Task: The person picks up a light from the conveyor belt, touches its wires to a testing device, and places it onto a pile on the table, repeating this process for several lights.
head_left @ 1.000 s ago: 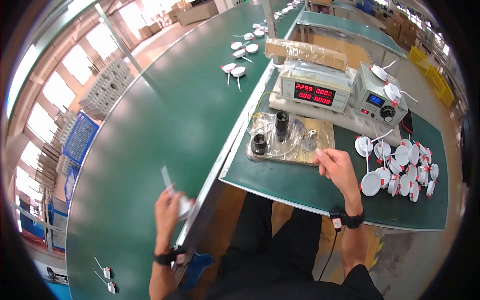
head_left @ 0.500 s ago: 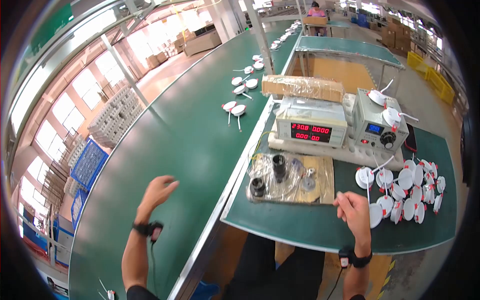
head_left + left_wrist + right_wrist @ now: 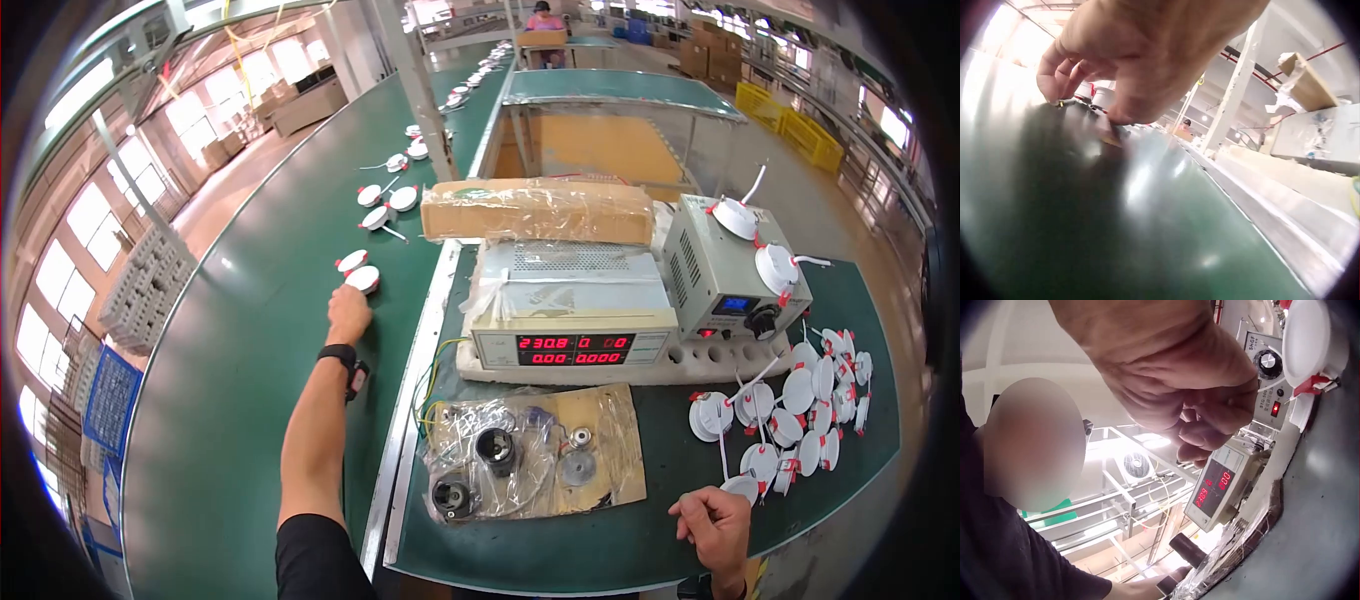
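My left hand (image 3: 349,312) reaches far forward over the green conveyor belt (image 3: 240,400), right at the near edge of a white round downlight (image 3: 364,279). A second downlight (image 3: 352,261) lies just beyond it. In the left wrist view the fingers bend down close to the belt, with a gap between fingertips and thumb and part of a downlight (image 3: 1104,96) showing behind them. The downlight's cable is hidden by the hand. My right hand (image 3: 716,528) hovers loosely curled and empty near the workbench's front edge, left of a cluster of white downlights (image 3: 798,390) with red clips.
A board wrapped in clear film (image 3: 615,440) bears two black sockets. Behind it a power meter (image 3: 575,345) with red digits stands beside a grey box with a knob (image 3: 735,270) and two downlights on top. A metal rail (image 3: 425,390) divides belt and bench. More downlights line the belt.
One second ago my left hand held a downlight over the near belt; it then came away empty and moved forward to another downlight. My right hand shifted from the board toward the bench's front edge.
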Demonstrator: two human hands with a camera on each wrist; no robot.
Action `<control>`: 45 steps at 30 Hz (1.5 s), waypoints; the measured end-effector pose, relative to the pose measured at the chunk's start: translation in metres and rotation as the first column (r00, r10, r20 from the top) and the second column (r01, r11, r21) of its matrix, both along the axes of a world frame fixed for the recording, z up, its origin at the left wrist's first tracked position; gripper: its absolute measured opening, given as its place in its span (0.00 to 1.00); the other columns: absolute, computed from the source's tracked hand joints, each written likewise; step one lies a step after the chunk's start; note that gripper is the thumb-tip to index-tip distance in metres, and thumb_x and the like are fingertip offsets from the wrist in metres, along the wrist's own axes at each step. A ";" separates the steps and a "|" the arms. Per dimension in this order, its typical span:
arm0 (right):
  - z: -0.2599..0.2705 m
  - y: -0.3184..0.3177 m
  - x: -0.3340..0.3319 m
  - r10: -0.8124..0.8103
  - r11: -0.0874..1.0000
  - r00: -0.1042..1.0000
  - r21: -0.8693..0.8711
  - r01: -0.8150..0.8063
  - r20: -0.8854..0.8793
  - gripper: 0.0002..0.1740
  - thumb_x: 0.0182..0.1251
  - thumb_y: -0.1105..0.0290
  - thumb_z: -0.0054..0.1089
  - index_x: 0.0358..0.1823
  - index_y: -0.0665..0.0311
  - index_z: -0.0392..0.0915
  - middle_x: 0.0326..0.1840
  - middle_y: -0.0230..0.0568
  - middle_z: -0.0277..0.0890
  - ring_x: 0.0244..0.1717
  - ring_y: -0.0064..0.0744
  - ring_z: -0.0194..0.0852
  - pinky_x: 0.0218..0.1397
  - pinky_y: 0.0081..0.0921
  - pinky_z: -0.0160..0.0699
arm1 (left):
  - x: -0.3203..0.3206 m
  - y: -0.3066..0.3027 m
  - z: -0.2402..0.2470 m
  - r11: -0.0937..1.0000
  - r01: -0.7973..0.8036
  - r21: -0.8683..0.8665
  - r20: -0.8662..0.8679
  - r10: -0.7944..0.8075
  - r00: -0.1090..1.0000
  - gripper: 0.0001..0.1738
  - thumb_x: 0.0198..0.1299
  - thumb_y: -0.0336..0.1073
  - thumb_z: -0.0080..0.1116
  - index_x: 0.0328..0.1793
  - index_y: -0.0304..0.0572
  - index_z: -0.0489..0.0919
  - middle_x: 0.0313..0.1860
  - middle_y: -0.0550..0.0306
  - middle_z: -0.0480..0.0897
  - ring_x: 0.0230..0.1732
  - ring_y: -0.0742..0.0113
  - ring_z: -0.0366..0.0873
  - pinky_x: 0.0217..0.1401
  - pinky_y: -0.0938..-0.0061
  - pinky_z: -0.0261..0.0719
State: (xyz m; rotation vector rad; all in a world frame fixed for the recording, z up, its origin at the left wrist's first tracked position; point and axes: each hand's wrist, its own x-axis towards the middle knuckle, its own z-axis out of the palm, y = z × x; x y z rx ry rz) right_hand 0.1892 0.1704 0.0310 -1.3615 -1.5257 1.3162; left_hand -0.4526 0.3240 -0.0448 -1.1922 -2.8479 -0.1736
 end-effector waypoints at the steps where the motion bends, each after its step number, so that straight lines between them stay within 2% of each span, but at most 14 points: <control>1: -0.003 0.000 -0.002 0.010 1.000 1.000 -0.002 -0.010 -0.004 0.16 0.76 0.66 0.61 0.33 0.72 0.84 0.16 0.31 0.76 0.15 0.11 0.65 0.18 0.14 0.57 | -0.013 -0.007 -0.003 1.000 0.028 -0.010 -0.013 -0.028 1.000 0.25 0.59 0.31 0.63 0.59 0.23 0.73 0.57 0.30 0.81 0.58 0.35 0.82 0.59 0.52 0.84; 7: 0.015 -0.015 0.002 0.097 0.995 0.995 -0.021 -0.098 -0.034 0.12 0.75 0.69 0.61 0.37 0.71 0.85 0.20 0.31 0.78 0.22 0.12 0.71 0.24 0.16 0.64 | -0.063 -0.115 -0.026 0.968 0.163 -0.191 -0.104 -0.185 0.977 0.22 0.65 0.34 0.51 0.56 0.15 0.71 0.48 0.25 0.84 0.46 0.32 0.87 0.49 0.48 0.87; 9: 0.024 -0.025 0.015 0.120 0.993 0.989 -0.001 -0.120 -0.093 0.13 0.76 0.67 0.62 0.37 0.70 0.85 0.21 0.31 0.78 0.23 0.13 0.71 0.26 0.17 0.66 | -0.060 -0.167 -0.016 0.898 0.379 -0.222 -0.225 -0.426 0.876 0.16 0.67 0.34 0.48 0.49 0.26 0.80 0.42 0.35 0.86 0.48 0.37 0.86 0.49 0.51 0.86; 11: 0.022 -0.034 0.027 0.126 0.992 0.984 0.023 -0.124 -0.122 0.14 0.76 0.65 0.62 0.38 0.70 0.85 0.21 0.30 0.77 0.23 0.13 0.71 0.26 0.18 0.66 | -0.070 -0.215 -0.001 0.889 0.341 -0.305 -0.303 -0.430 0.850 0.14 0.66 0.35 0.49 0.41 0.34 0.84 0.39 0.39 0.85 0.44 0.44 0.84 0.44 0.55 0.81; 15: 0.020 -0.057 0.053 0.168 0.986 0.978 0.025 -0.167 -0.121 0.16 0.78 0.62 0.60 0.39 0.70 0.85 0.19 0.31 0.73 0.22 0.13 0.66 0.25 0.19 0.65 | -0.132 -0.299 0.011 0.922 0.285 0.260 -0.063 -0.279 0.958 0.13 0.73 0.40 0.48 0.51 0.37 0.74 0.27 0.51 0.78 0.28 0.57 0.76 0.32 0.60 0.72; 17: 0.019 -0.067 0.056 0.185 0.982 0.972 0.060 -0.178 -0.144 0.17 0.78 0.61 0.60 0.37 0.70 0.84 0.18 0.30 0.72 0.21 0.13 0.65 0.24 0.20 0.64 | -0.007 -0.312 0.109 0.943 0.056 0.327 0.351 -0.176 0.919 0.14 0.76 0.44 0.50 0.49 0.39 0.75 0.24 0.63 0.70 0.24 0.73 0.66 0.26 0.72 0.64; 22: 0.005 -0.083 0.054 0.277 0.960 0.932 0.101 -0.260 -0.234 0.16 0.79 0.64 0.59 0.38 0.71 0.84 0.20 0.28 0.75 0.23 0.12 0.68 0.26 0.18 0.65 | 0.221 -0.308 0.248 0.839 0.321 0.439 0.229 -0.450 0.863 0.14 0.80 0.43 0.48 0.53 0.40 0.77 0.24 0.70 0.66 0.25 0.84 0.59 0.25 0.84 0.53; 26: -0.007 -0.081 0.039 0.282 0.958 0.914 0.143 -0.250 -0.292 0.18 0.79 0.61 0.59 0.37 0.71 0.83 0.20 0.29 0.75 0.22 0.13 0.67 0.25 0.19 0.64 | 0.343 -0.260 0.225 0.521 0.512 0.683 0.158 -0.789 0.593 0.11 0.74 0.31 0.50 0.58 0.36 0.77 0.31 0.64 0.78 0.29 0.76 0.70 0.30 0.77 0.69; 28: -0.016 -0.076 0.034 0.233 0.969 0.927 0.145 -0.198 -0.292 0.19 0.78 0.60 0.60 0.35 0.71 0.83 0.18 0.31 0.75 0.21 0.15 0.65 0.24 0.23 0.63 | 0.415 -0.224 0.212 0.517 0.740 0.430 0.077 -0.838 0.540 0.16 0.68 0.26 0.50 0.61 0.34 0.75 0.40 0.41 0.83 0.39 0.52 0.82 0.39 0.59 0.78; 30: -0.036 -0.064 0.034 0.192 0.976 0.934 0.158 -0.150 -0.300 0.16 0.77 0.62 0.61 0.41 0.71 0.83 0.24 0.33 0.79 0.23 0.16 0.68 0.27 0.22 0.68 | 0.470 -0.165 0.144 0.349 0.808 0.474 -0.152 -0.872 0.466 0.11 0.73 0.34 0.48 0.54 0.36 0.76 0.34 0.34 0.83 0.38 0.29 0.80 0.41 0.45 0.77; 31: -0.046 -0.057 0.035 0.166 0.977 0.933 0.179 -0.113 -0.319 0.15 0.77 0.63 0.61 0.43 0.71 0.83 0.25 0.34 0.79 0.24 0.17 0.69 0.28 0.22 0.70 | 0.499 -0.142 0.121 0.492 0.764 0.418 -0.019 -0.836 0.549 0.13 0.74 0.38 0.46 0.51 0.37 0.76 0.35 0.30 0.83 0.40 0.26 0.80 0.43 0.40 0.77; 33: -0.072 -0.040 0.040 0.104 0.966 0.945 0.257 -0.022 -0.311 0.14 0.75 0.65 0.63 0.50 0.71 0.81 0.31 0.35 0.82 0.27 0.19 0.73 0.33 0.22 0.76 | 0.535 -0.113 0.084 0.435 0.765 0.475 -0.016 -0.865 0.501 0.13 0.72 0.39 0.49 0.49 0.37 0.76 0.35 0.29 0.84 0.39 0.26 0.82 0.43 0.37 0.76; 41: -0.050 -0.036 0.054 -0.100 0.881 0.959 0.425 0.209 -0.266 0.17 0.72 0.71 0.64 0.60 0.65 0.79 0.41 0.39 0.85 0.33 0.28 0.82 0.37 0.23 0.79 | 0.513 -0.138 0.123 0.495 0.737 0.460 -0.064 -0.810 0.583 0.09 0.72 0.37 0.50 0.48 0.39 0.77 0.28 0.33 0.83 0.34 0.30 0.82 0.37 0.40 0.77; 45: -0.004 -0.033 0.035 -0.077 0.650 0.993 0.750 0.120 -0.093 0.28 0.65 0.77 0.68 0.68 0.63 0.75 0.59 0.45 0.77 0.50 0.41 0.80 0.47 0.32 0.82 | 0.496 -0.170 0.130 0.524 0.762 0.380 -0.168 -0.771 0.614 0.08 0.69 0.34 0.52 0.45 0.39 0.79 0.26 0.35 0.83 0.31 0.34 0.83 0.34 0.44 0.78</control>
